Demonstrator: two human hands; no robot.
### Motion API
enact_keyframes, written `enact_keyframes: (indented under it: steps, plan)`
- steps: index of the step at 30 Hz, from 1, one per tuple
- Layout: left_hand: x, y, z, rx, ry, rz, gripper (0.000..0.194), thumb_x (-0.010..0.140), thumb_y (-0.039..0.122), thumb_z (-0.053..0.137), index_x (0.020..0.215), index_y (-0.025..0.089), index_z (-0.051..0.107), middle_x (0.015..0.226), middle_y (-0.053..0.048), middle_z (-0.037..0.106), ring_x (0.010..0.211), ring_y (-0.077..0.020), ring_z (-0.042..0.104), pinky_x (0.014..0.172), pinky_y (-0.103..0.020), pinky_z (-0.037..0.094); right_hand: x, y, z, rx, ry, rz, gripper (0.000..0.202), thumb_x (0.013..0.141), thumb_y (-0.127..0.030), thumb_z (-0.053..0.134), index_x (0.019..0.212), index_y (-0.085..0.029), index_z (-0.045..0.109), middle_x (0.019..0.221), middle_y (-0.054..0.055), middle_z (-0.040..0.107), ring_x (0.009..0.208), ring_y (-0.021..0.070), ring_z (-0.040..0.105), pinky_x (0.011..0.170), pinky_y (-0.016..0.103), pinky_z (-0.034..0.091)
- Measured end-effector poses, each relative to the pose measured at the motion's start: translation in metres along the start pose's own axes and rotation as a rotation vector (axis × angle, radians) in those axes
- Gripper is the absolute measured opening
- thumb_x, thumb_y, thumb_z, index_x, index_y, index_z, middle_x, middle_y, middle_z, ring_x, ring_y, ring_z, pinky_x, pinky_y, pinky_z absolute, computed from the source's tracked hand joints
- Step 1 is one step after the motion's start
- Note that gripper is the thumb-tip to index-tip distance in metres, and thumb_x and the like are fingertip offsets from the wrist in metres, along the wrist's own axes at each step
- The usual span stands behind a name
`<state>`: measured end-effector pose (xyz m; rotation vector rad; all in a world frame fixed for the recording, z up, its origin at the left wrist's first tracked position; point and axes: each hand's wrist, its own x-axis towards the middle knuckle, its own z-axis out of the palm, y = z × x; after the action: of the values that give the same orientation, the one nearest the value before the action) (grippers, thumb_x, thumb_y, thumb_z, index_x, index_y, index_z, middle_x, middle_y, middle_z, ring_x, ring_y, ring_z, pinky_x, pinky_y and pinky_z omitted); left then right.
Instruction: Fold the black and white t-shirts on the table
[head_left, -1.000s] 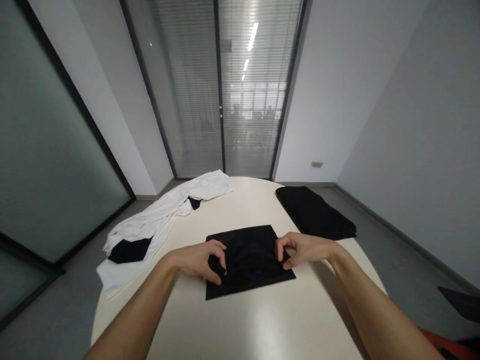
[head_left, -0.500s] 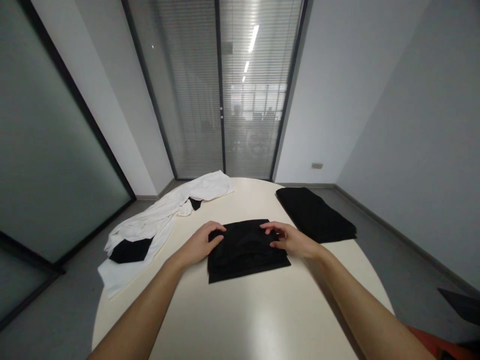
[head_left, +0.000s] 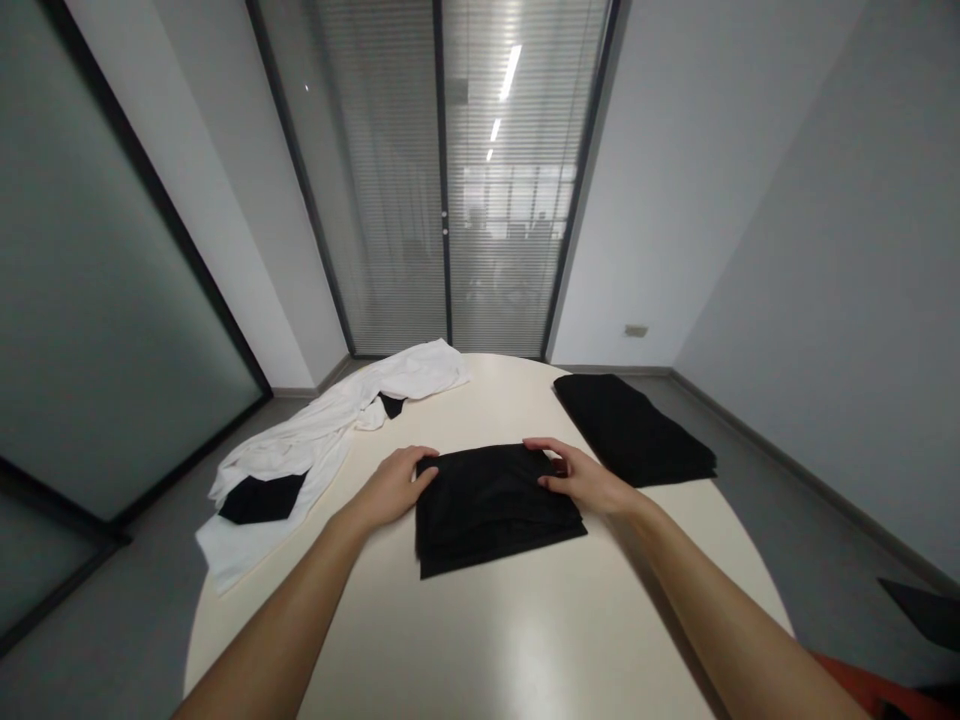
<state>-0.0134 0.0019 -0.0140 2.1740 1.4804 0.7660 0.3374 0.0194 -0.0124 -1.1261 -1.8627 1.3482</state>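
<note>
A folded black cloth (head_left: 495,510) lies flat in the middle of the pale table (head_left: 450,650), its layers showing along the near edge. My left hand (head_left: 397,487) is at its far left corner, thumb on top and fingers at the far edge. At the far right corner, my right hand (head_left: 576,477) has its thumb on the cloth and its fingers curved round the edge. Both hands grip the cloth lightly at these corners.
A white garment (head_left: 315,430) with black patches is spread along the left edge of the table. Another folded black cloth (head_left: 634,430) lies at the right edge. Behind the table stands a glass partition with blinds (head_left: 390,200). Something orange (head_left: 862,690) shows at lower right.
The top of the black cloth looks flatter and its near edge sits slightly closer to me. My hands have shifted a little outward to its far corners.
</note>
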Motion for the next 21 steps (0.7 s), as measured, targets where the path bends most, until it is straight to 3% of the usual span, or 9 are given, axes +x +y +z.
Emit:
enact_keyframes:
  steps: [3,6,9,12,15,18,21]
  plan:
    - [0.0,0.004,-0.001,0.056,0.001,-0.01,0.034,0.094,0.039,0.054,0.119,0.019,0.067,0.117,-0.011,0.07,0.112,-0.0291,0.061,0.102,-0.044,0.045,-0.002,-0.005,0.001,-0.173,0.029,-0.043,0.061,0.08,-0.021,0.063,0.139,-0.021,0.051,0.117,0.009,0.065,0.096,0.0196,0.062,0.087,0.039,0.054]
    - [0.0,0.007,0.0,0.072,0.004,-0.012,0.033,0.092,0.037,0.057,0.119,0.019,0.066,0.117,-0.012,0.069,0.111,-0.0293,0.061,0.101,-0.043,0.045,-0.004,-0.016,0.007,-0.569,0.142,-0.24,0.052,0.074,-0.014,0.064,0.125,-0.022,0.064,0.132,0.011,0.059,0.119,0.0275,0.052,0.106,0.051,0.042]
    - [0.001,0.006,0.002,0.05,0.015,-0.01,0.031,0.091,0.035,0.058,0.117,0.018,0.066,0.116,-0.012,0.069,0.109,-0.0282,0.062,0.1,-0.042,0.046,-0.009,-0.037,0.024,-0.836,0.151,-0.409,0.048,0.076,-0.011,0.063,0.122,-0.024,0.068,0.136,0.01,0.058,0.129,0.0315,0.043,0.11,0.057,0.034]
    - [0.002,0.006,0.003,0.03,0.03,-0.02,0.03,0.091,0.034,0.058,0.115,0.018,0.067,0.115,-0.012,0.069,0.108,-0.0277,0.063,0.099,-0.04,0.046,-0.014,-0.058,0.048,-0.834,-0.024,-0.537,0.04,0.083,-0.021,0.065,0.123,-0.025,0.068,0.132,0.008,0.061,0.124,0.0281,0.048,0.107,0.049,0.039]
    - [0.002,0.007,0.003,0.022,0.033,-0.034,0.029,0.09,0.034,0.058,0.114,0.019,0.067,0.116,-0.011,0.07,0.108,-0.0276,0.064,0.098,-0.039,0.047,-0.017,-0.066,0.068,-0.821,-0.145,-0.559,0.042,0.08,-0.035,0.074,0.12,-0.025,0.069,0.125,0.007,0.063,0.116,0.0257,0.054,0.103,0.043,0.042]
    - [0.001,0.008,0.002,0.017,0.027,-0.042,0.031,0.09,0.036,0.057,0.114,0.018,0.067,0.115,-0.011,0.071,0.105,-0.0274,0.065,0.096,-0.039,0.048,-0.016,-0.061,0.076,-0.846,-0.158,-0.546,0.043,0.081,-0.035,0.075,0.122,-0.024,0.068,0.12,0.007,0.065,0.11,0.0234,0.058,0.099,0.039,0.045]
    - [0.002,0.003,0.0,-0.037,0.009,-0.059,0.033,0.094,0.036,0.049,0.115,0.019,0.068,0.114,-0.01,0.072,0.104,-0.0263,0.066,0.096,-0.039,0.048,-0.012,-0.054,0.077,-0.863,-0.156,-0.587,0.03,0.086,-0.03,0.069,0.114,-0.023,0.071,0.113,0.007,0.068,0.102,0.0206,0.061,0.092,0.035,0.048]
